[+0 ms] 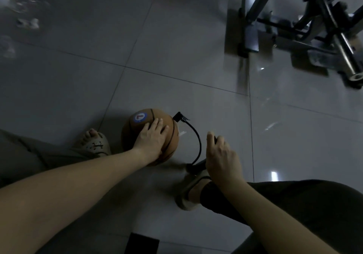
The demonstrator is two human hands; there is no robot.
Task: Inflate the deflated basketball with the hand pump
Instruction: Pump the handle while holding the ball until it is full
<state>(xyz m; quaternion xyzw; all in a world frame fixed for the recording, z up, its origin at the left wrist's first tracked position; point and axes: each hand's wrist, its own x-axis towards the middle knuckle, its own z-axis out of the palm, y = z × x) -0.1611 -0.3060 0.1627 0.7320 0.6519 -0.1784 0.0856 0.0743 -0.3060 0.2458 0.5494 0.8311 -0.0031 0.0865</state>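
A brown basketball (143, 120) with a round blue and red logo lies on the grey tiled floor at lower centre. My left hand (152, 138) rests flat on top of it with straight fingers. A black hose (197, 136) curves from the connector (179, 117) at the ball's right side down to the hand pump (196, 166). My right hand (221, 155) grips the pump's handle from above and hides most of the pump body. The pump's base stands beside my right foot.
My left foot in a beige sandal (96, 145) sits just left of the ball; my right foot in a sandal (191, 193) sits by the pump. A metal exercise frame (306, 31) stands at the upper right. A dark object (143, 243) lies at the bottom edge.
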